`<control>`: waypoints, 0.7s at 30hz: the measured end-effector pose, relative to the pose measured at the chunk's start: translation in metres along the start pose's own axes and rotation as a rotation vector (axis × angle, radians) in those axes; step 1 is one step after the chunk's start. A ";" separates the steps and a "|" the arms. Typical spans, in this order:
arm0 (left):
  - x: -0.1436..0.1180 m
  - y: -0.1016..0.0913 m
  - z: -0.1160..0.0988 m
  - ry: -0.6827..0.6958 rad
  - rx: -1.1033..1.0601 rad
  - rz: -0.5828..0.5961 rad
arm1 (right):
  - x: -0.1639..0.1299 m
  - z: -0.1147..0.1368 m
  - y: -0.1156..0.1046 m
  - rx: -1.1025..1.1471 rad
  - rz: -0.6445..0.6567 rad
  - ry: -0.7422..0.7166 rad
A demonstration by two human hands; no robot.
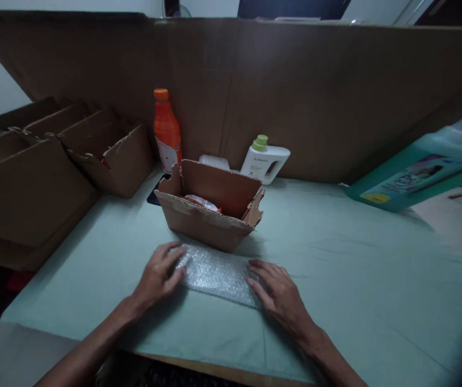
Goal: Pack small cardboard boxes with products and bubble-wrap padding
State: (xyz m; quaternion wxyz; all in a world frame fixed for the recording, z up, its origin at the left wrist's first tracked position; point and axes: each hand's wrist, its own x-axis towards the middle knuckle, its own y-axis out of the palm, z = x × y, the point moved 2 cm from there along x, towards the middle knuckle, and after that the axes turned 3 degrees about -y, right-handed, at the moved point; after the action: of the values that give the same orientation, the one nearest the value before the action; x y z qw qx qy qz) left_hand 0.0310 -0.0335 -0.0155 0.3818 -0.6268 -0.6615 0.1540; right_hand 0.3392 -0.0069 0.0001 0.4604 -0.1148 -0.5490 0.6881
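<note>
A small open cardboard box [210, 212] stands on the pale green cloth [335, 258]. Just in front of the box lies a flat sheet of bubble wrap [218, 274]. The left hand [160, 277] rests palm down on the sheet's left edge, the right hand [279, 293] on its right edge. Inside the box lies a red and white packet [202, 202]. Behind the box stand an orange bottle [166, 131] and a white bottle with a green cap [265, 159].
</note>
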 end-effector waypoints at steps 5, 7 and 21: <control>0.054 -0.027 0.026 -0.309 -0.208 -0.202 | 0.043 -0.004 0.004 0.024 -0.063 0.160; 0.077 -0.018 0.024 -0.328 -0.277 -0.159 | 0.068 -0.012 0.008 0.034 -0.063 0.230; 0.006 0.014 -0.008 0.080 0.151 -0.016 | 0.025 0.005 0.009 -0.061 -0.099 -0.111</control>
State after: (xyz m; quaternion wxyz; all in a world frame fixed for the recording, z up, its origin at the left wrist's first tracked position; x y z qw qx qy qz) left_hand 0.0464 -0.0273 -0.0177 0.4554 -0.5967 -0.6371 0.1752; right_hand 0.3178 0.0091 0.0025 0.4591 -0.0633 -0.5992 0.6529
